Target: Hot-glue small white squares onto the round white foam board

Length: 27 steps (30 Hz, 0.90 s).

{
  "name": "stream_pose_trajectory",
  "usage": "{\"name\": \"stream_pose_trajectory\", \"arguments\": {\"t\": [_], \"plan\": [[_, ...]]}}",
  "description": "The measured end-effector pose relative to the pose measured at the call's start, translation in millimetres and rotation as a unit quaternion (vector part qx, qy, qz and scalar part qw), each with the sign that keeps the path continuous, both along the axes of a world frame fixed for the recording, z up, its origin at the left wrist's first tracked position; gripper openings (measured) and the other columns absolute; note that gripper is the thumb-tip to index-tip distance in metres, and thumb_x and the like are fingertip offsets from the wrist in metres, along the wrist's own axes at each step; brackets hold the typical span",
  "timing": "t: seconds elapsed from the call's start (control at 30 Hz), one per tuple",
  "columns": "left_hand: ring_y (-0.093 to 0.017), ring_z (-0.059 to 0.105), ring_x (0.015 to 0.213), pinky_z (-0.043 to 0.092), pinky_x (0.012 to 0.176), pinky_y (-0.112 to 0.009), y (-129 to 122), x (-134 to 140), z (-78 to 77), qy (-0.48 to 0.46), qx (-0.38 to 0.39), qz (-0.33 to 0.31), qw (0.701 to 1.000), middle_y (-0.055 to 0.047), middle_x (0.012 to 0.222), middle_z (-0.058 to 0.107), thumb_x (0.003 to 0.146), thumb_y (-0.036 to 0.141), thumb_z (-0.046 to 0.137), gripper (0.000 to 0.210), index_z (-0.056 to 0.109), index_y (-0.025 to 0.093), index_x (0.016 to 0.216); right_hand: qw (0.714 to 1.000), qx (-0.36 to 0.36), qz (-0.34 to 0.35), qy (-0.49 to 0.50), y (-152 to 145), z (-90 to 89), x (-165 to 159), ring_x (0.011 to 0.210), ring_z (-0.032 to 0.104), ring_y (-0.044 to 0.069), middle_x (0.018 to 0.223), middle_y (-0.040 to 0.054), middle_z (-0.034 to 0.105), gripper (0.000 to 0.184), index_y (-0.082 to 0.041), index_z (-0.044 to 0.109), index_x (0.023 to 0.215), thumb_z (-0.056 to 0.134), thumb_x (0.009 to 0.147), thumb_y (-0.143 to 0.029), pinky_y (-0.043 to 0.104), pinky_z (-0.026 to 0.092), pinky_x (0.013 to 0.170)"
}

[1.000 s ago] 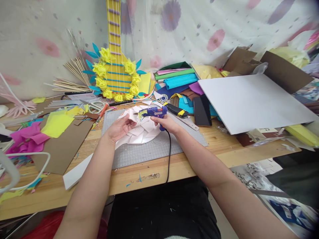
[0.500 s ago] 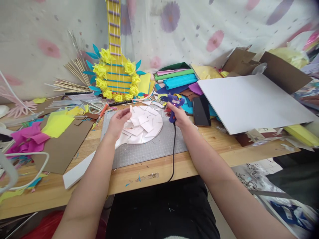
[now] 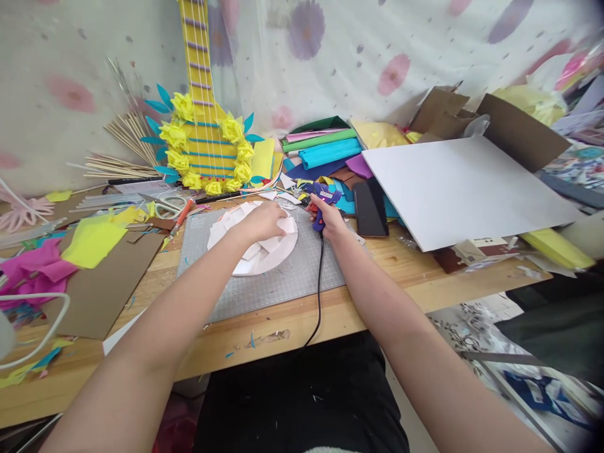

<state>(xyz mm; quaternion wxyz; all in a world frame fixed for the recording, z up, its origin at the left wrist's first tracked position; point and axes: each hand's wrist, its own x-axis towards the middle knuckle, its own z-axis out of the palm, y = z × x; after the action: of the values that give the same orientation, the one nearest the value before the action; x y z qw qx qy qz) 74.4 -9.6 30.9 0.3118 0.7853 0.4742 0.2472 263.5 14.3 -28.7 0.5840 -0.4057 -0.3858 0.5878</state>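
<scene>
Behind the desk's front edge (image 3: 245,352), paper (image 3: 289,224) is seemingly being placed by the left hand (image 3: 264,219), grip unclear; the glue gun (image 3: 319,221) is being clamped by the right hand (image 3: 334,220); pressing is probably being called for.

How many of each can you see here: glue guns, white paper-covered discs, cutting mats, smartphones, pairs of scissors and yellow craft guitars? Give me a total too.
Glue gun: 1
White paper-covered disc: 1
Cutting mat: 1
Smartphone: 1
Scissors: 1 pair
Yellow craft guitar: 1
Total: 6
</scene>
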Motion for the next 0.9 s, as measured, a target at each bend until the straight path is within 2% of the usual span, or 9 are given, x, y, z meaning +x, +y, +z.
{"name": "stream_pose_trajectory", "arguments": {"t": [0.1, 0.17, 0.27, 0.37, 0.53, 0.67, 0.8, 0.9], "plan": [[-0.036, 0.056, 0.109, 0.036, 0.101, -0.038, 9.4, -1.5, -1.6, 0.082, 0.005, -0.012, 0.997, -0.007, 0.079, 0.064, 0.043, 0.012, 0.083, 0.027, 0.068, 0.019, 0.063, 1.0, 0.013, 0.012, -0.011, 0.2, -0.3, -0.2, 0.048, 0.038, 0.005, 0.06, -0.0019, 0.058, 0.049, -0.02, 0.055, 0.061, 0.079, 0.053, -0.061, 0.022, 0.037, 0.046], [-0.034, 0.057, 0.108, 0.038, 0.098, -0.036, 9.6, 0.4, 1.1, 0.176, 0.01, -0.015, 0.984, -0.007, 0.087, 0.067, 0.047, 0.017, 0.083, 0.027, 0.071, 0.019, 0.071, 1.0, 0.01, 0.015, -0.018, 1.0, -1.6, -0.5, 0.047, 0.038, 0.005, 0.059, -0.0023, 0.057, 0.049, -0.02, 0.055, 0.061, 0.079, 0.055, -0.062, 0.022, 0.036, 0.045], [-0.03, 0.057, 0.113, 0.041, 0.097, -0.033, 2.9, 6.5, 10.0, 0.338, 0.016, -0.028, 0.941, -0.009, 0.112, 0.067, 0.061, 0.026, 0.077, 0.039, 0.072, 0.018, 0.099, 1.0, 0.0, 0.011, -0.02, 2.2, -3.8, -1.4, 0.047, 0.039, 0.005, 0.058, -0.0022, 0.057, 0.046, -0.019, 0.055, 0.06, 0.079, 0.057, -0.059, 0.022, 0.036, 0.045], [-0.027, 0.056, 0.117, 0.042, 0.097, -0.03, -4.6, 12.6, 18.3, 0.424, 0.008, -0.04, 0.905, -0.01, 0.126, 0.063, 0.07, 0.029, 0.071, 0.05, 0.066, 0.017, 0.119, 1.0, -0.004, 0.009, -0.011, 2.7, -4.7, -2.7, 0.046, 0.038, 0.005, 0.058, -0.0017, 0.058, 0.044, -0.019, 0.056, 0.06, 0.08, 0.058, -0.056, 0.021, 0.035, 0.044], [-0.026, 0.056, 0.119, 0.043, 0.098, -0.029, -5.0, 14.4, 18.3, 0.438, -0.011, -0.032, 0.898, -0.01, 0.13, 0.061, 0.07, 0.029, 0.071, 0.057, 0.062, 0.017, 0.126, 1.0, -0.011, 0.005, -0.011, 2.3, -3.7, -3.9, 0.047, 0.039, 0.005, 0.06, -0.001, 0.059, 0.04, -0.019, 0.057, 0.061, 0.08, 0.059, -0.051, 0.021, 0.035, 0.044], [-0.026, 0.054, 0.122, 0.041, 0.101, -0.032, 1.7, 6.0, 16.5, 0.413, -0.007, -0.036, 0.91, -0.01, 0.133, 0.059, 0.073, 0.035, 0.068, 0.058, 0.06, 0.019, 0.128, 1.0, -0.009, 0.006, -0.014, 2.8, -3.9, -3.9, 0.047, 0.038, 0.005, 0.06, -0.001, 0.059, 0.039, -0.018, 0.057, 0.06, 0.079, 0.061, -0.05, 0.02, 0.035, 0.044], [-0.022, 0.05, 0.126, 0.036, 0.106, -0.03, 4.5, -10.7, 18.6, 0.346, 0.026, -0.075, 0.935, -0.006, 0.134, 0.059, 0.079, 0.036, 0.06, 0.05, 0.06, 0.021, 0.127, 1.0, -0.01, 0.005, -0.016, 3.2, -4.0, -3.9, 0.046, 0.038, 0.005, 0.06, -0.0011, 0.059, 0.039, -0.019, 0.055, 0.06, 0.078, 0.063, -0.05, 0.021, 0.036, 0.044], [-0.023, 0.043, 0.134, 0.03, 0.111, -0.033, -0.7, -24.2, 13.8, 0.327, 0.042, -0.119, 0.937, -0.006, 0.142, 0.053, 0.077, 0.041, 0.063, 0.058, 0.056, 0.023, 0.132, 1.0, -0.005, 0.004, -0.008, 2.8, -3.8, -4.3, 0.046, 0.038, 0.005, 0.059, -0.0017, 0.058, 0.039, -0.019, 0.055, 0.062, 0.079, 0.062, -0.05, 0.021, 0.035, 0.043]]}}
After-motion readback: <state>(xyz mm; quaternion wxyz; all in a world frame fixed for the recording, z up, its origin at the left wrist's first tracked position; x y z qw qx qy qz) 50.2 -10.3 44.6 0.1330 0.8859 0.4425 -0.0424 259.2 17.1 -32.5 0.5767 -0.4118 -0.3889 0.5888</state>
